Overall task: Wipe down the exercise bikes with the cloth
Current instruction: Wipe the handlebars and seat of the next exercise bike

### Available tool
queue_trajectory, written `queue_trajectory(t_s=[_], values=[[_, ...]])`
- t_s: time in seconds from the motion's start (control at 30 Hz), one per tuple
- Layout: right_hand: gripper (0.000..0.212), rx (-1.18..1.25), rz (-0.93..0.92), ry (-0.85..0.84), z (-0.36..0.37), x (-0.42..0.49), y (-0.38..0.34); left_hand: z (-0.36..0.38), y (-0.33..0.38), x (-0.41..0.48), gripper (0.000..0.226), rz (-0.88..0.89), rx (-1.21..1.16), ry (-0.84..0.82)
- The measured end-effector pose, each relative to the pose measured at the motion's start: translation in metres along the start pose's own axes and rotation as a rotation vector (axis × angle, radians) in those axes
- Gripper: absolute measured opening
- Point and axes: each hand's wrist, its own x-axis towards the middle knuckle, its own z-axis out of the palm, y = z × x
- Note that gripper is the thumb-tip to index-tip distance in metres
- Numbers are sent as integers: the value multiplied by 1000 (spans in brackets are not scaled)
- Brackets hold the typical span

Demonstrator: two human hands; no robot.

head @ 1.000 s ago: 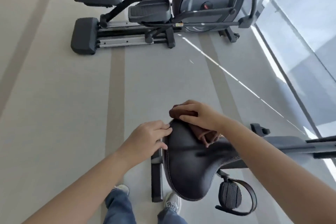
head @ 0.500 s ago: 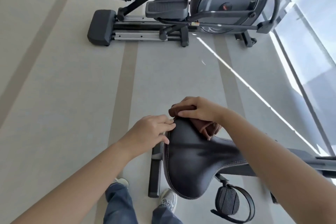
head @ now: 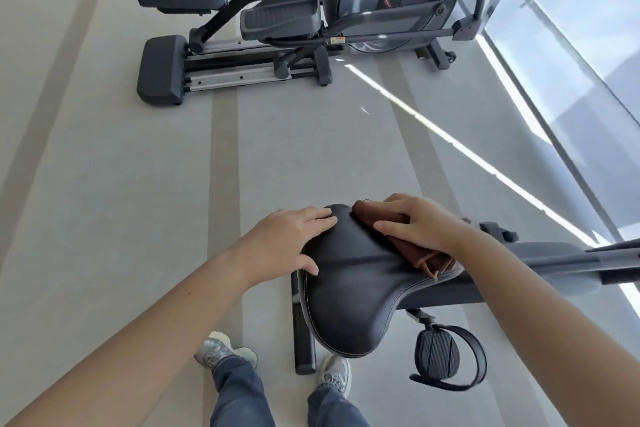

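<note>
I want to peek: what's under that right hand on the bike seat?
A crumpled brown cloth lies under the right hand, pressed onto the black padded bike saddle. The saddle patch beneath the cloth is hidden.

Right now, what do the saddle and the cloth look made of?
Saddle: probably black leather or vinyl, smooth, slight sheen, pale stitching along the edge. Cloth: brown soft fabric, matte, creased in folds under the right hand.
</note>
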Motion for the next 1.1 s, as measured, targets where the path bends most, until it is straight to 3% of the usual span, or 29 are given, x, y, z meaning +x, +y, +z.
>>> queue_trajectory(t_s=[0.1, 0.27, 0.37, 0.5, 0.6, 0.77, 0.93, 1.1], values=[[32, -82, -6, -57, -16, -21, 19, 3, -8, -1, 76, -36, -70, 12], [26, 92, 48, 96, -13, -43, 35, 8, -8, 5, 76, -43, -110, 43], [26, -84, -57, 156, -1, -29, 11, 7, -7, 9, 77, -54, -67, 46], [31, -130, -136, 164, 4, -19, -7, 5, -9, 11, 77, -58, -71, 51], [30, -116, -48, 108, -11, -38, 22, 8, -10, 8, 76, -72, -130, 57], [25, 39, 92, 257, -6, -58, 45, 6, -11, 10, 75, -96, -204, 82], [30, -228, -145, 353, 22, -31, -12, 4, -12, 12, 75, -100, -225, 102], [28, -390, -309, 627, 50, -54, -11, 9, -10, 7, 74, -127, -271, 100]])
